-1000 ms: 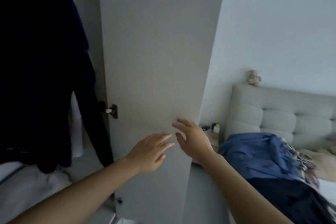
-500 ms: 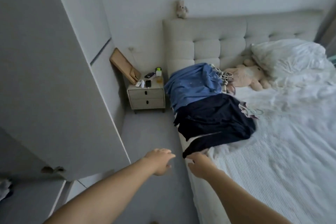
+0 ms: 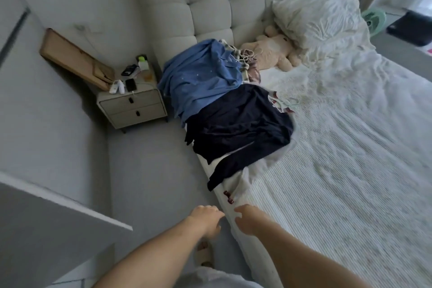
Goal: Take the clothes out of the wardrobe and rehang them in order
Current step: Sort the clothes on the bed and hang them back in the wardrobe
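My left hand (image 3: 205,218): forearm stretched forward and down, back of hand up, fingers loosely curled, holding nothing; it hangs over the floor beside the bed edge. My right hand (image 3: 249,218): same reach, fingers loosely bent with the tips turned down, holding nothing, over the edge of the white bedspread (image 3: 339,159). The two hands are near each other, not touching.

Hard to make out: whether my right fingertips touch the bedspread, I cannot tell. Beyond my fingertips, small dark red marks sit on the bed edge, unidentifiable. Hangers (image 3: 284,103) poke out past the pile; their count is unclear. Below my left hand one slipper (image 3: 204,255) is partly covered by my arm.

Clothes, well beyond both hands on the bed: one dark navy garment (image 3: 238,126), a sleeve trailing toward my fingers; one blue shirt (image 3: 201,79) behind it, overlapping; patterned pieces beneath, uncountable.

Also: one plush toy (image 3: 272,51), one pillow (image 3: 320,18), one two-drawer nightstand (image 3: 134,106), far left of my fingers.
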